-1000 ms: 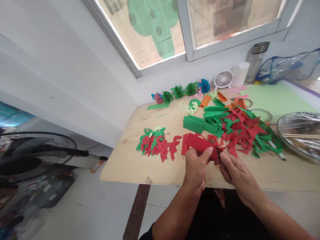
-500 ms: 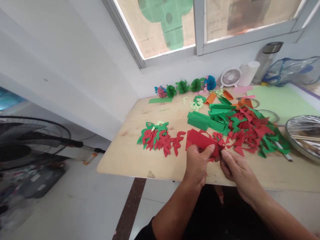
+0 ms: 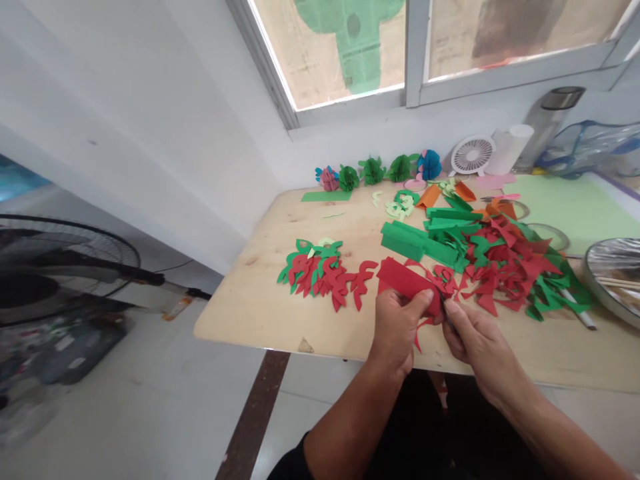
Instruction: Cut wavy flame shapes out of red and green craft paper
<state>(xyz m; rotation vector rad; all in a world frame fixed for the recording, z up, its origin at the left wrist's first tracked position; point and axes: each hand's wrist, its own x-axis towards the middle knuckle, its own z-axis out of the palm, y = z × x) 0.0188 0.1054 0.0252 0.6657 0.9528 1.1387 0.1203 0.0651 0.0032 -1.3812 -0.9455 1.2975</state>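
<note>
A folded piece of red paper is pinched between the thumb and fingers of my left hand. My right hand is closed around a pair of scissors; their dark blades meet the paper's right edge, and the handles are hidden by my fingers. A thin red strip hangs below the paper. Left of my hands lies a pile of red and green leaf-like cut-outs. Red paper scraps are heaped to the right, with folded green paper just behind.
Small honeycomb paper figures line the wall at the back of the wooden table. A white desk fan and a bottle stand behind. A covered bowl sits at right, and a large black fan is left of the table.
The camera view has shifted slightly, so the table's contents sit a little further right. Both hands keep their grip, and the red strip hangs more visibly below the paper.
</note>
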